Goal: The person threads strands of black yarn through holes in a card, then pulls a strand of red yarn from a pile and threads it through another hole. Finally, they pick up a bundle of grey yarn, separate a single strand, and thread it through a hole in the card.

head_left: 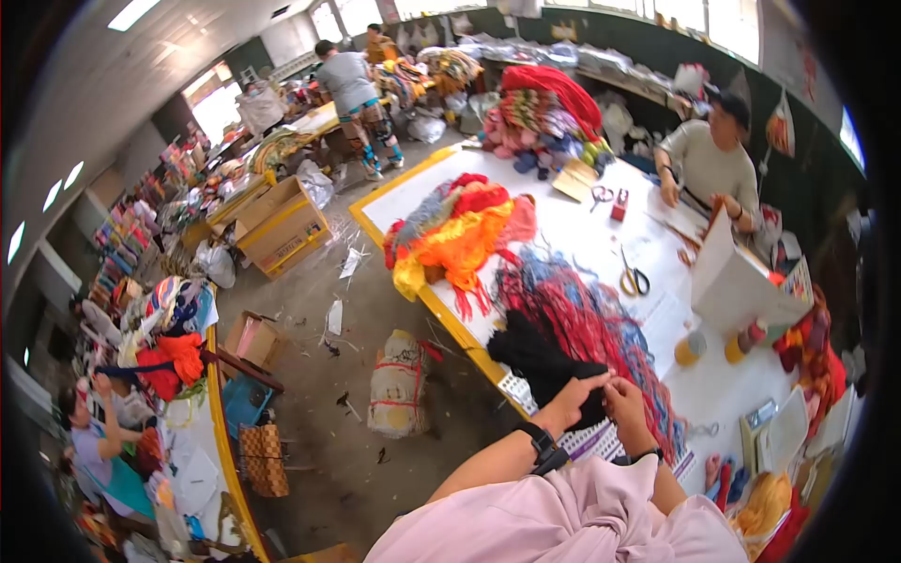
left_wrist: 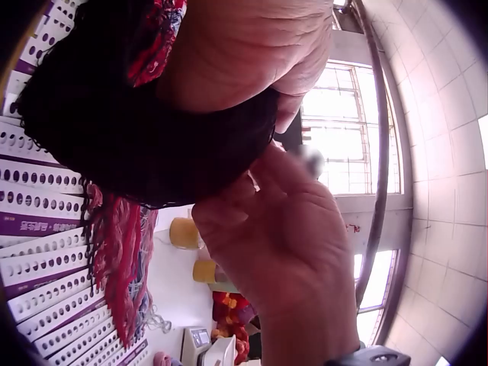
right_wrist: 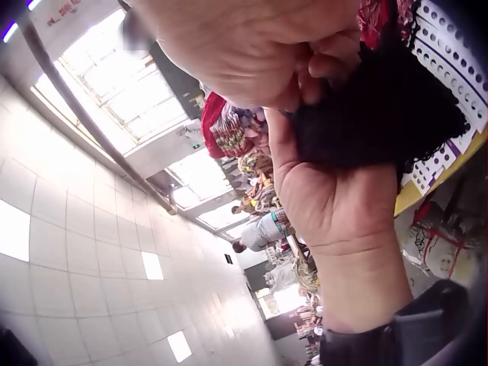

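Observation:
A bundle of black yarn [head_left: 537,355] hangs over the near edge of the white table, its looped fringe showing in the right wrist view. My left hand [head_left: 566,403] grips the bundle, which lies across the palm in the right wrist view. Close against the left fingertips, my right hand [head_left: 627,413] has curled fingers and pinches the yarn's end; the exact pinch point is hidden. Red and blue yarn strands [head_left: 601,324] lie just beyond both hands. Beneath the bundle are white hole-punched cards [left_wrist: 46,202] with purple labels.
The white table [head_left: 469,324] has a yellow edge. On it are black-handled scissors [head_left: 634,281], two yellow-based jars, one being a jar [head_left: 690,348], an orange and red yarn pile [head_left: 460,235], and a white box [head_left: 741,281]. A person [head_left: 713,155] sits opposite. A wrapped bale [head_left: 397,385] stands on the floor.

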Demonstrator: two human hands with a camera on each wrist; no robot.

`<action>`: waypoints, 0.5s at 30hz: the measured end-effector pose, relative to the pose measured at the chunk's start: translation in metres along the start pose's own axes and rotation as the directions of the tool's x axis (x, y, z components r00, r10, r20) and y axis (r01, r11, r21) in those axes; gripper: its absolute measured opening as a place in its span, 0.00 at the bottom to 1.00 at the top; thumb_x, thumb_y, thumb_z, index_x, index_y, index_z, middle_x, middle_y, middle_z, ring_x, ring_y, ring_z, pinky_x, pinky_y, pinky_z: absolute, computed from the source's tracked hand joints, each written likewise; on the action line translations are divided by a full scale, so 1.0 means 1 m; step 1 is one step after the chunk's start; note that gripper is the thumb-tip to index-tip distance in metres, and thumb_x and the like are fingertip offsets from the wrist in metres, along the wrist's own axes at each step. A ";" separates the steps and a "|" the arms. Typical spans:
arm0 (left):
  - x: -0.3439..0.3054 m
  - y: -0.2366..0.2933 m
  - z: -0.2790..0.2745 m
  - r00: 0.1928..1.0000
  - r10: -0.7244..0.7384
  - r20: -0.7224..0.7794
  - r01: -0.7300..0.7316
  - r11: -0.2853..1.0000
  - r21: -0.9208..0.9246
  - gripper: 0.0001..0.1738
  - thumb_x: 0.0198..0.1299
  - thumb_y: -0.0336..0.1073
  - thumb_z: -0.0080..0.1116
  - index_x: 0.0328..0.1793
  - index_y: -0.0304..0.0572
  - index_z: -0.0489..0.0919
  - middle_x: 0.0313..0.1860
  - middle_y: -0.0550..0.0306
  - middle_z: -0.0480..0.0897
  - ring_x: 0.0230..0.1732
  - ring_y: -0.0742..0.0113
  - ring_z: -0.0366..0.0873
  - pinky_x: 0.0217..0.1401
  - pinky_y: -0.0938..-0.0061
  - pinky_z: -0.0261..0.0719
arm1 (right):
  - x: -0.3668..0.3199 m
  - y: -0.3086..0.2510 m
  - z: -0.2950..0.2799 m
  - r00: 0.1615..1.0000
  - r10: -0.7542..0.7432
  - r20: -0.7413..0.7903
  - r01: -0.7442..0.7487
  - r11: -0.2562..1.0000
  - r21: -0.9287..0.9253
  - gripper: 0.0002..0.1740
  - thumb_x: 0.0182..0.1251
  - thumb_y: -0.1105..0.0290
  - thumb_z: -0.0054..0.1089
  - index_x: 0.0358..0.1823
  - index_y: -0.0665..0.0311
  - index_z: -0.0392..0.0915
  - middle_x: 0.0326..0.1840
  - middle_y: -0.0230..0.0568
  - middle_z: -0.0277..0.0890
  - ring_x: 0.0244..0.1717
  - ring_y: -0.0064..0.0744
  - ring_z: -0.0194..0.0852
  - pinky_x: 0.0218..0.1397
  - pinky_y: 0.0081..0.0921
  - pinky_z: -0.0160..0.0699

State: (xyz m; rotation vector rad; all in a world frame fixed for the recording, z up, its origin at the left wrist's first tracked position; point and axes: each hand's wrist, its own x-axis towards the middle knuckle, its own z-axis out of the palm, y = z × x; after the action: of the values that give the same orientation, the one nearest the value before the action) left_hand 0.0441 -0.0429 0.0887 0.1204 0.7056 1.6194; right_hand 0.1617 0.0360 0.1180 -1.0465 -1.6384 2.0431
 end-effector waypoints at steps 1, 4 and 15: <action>-0.003 0.009 -0.001 1.000 -0.015 0.027 0.016 1.000 -0.023 0.15 0.64 0.36 0.60 0.55 0.41 0.81 0.46 0.58 0.84 0.44 0.68 0.82 0.49 0.73 0.81 | -0.001 -0.004 0.006 1.000 0.015 -0.011 -0.015 1.000 0.002 0.05 0.69 0.70 0.56 0.34 0.62 0.75 0.21 0.23 0.67 0.20 0.14 0.62 0.22 0.15 0.57; -0.005 0.024 -0.008 0.997 -0.045 0.059 0.046 0.999 -0.020 0.15 0.64 0.36 0.60 0.54 0.40 0.80 0.45 0.58 0.83 0.43 0.68 0.81 0.47 0.74 0.80 | -0.002 -0.013 0.023 1.000 -0.001 -0.017 0.000 0.999 -0.040 0.07 0.72 0.66 0.53 0.35 0.58 0.73 0.20 0.24 0.67 0.16 0.14 0.60 0.18 0.14 0.54; 0.002 0.051 -0.004 0.989 -0.099 0.112 0.109 0.990 -0.091 0.12 0.65 0.46 0.61 0.39 0.47 0.79 0.34 0.64 0.80 0.37 0.73 0.79 0.44 0.76 0.78 | 0.004 -0.008 0.050 0.934 -0.356 0.004 0.315 0.821 -0.476 0.20 0.66 0.61 0.62 0.49 0.71 0.75 0.41 0.44 0.81 0.43 0.35 0.80 0.49 0.31 0.76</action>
State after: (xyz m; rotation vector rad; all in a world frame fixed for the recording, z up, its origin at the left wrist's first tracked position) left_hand -0.0025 -0.0429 0.1106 0.0980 0.5411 1.5322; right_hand 0.1220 0.0061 0.1274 -0.8806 -2.1556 1.3852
